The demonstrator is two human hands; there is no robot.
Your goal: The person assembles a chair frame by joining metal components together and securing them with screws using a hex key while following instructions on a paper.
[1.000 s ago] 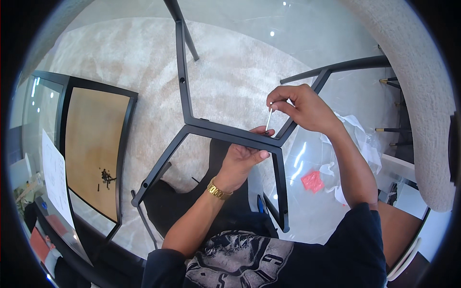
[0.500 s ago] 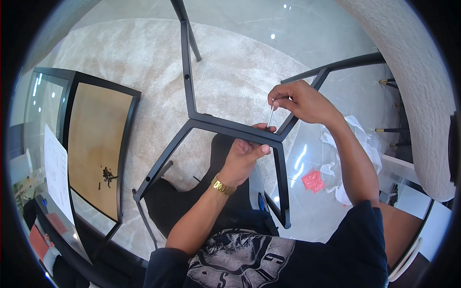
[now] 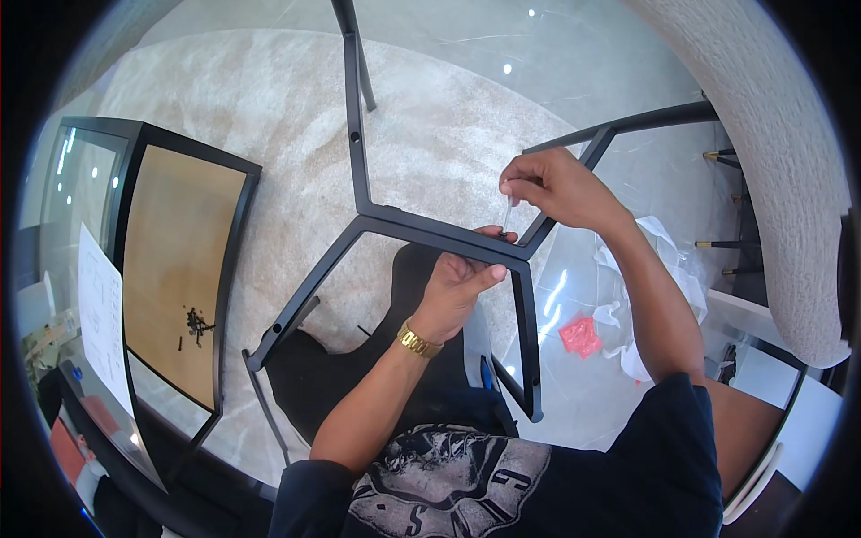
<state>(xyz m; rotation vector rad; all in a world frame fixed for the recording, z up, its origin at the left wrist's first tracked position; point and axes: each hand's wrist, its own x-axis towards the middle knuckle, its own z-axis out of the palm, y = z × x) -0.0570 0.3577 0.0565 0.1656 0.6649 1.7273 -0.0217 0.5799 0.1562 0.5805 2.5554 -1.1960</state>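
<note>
A black metal frame (image 3: 421,232) of joined bars stands in front of me, its crossbar running between two angled corners. My left hand (image 3: 453,296), with a gold watch on the wrist, is closed round the crossbar near its right corner. Its thumb lies on the near side; fingertips show past the far side. Above that corner my right hand (image 3: 560,190) pinches the upper end of a thin silver hex key (image 3: 508,215). The key slants down to a small dark bolt (image 3: 503,235) at the bar, beside the left fingertips. How deep the bolt sits cannot be seen.
At left, a tan panel (image 3: 179,260) in a black-framed table carries a pile of black bolts (image 3: 196,327). A white paper sheet (image 3: 103,318) lies beside it. Red packaging (image 3: 580,337) and clear plastic wrap (image 3: 668,269) lie on the floor at right. A pale rug (image 3: 260,99) spreads beneath the frame.
The view has shifted slightly, so the frame's left part sits a little further right and higher. Both hands keep their grips, and the hex key stays at the bolt.
</note>
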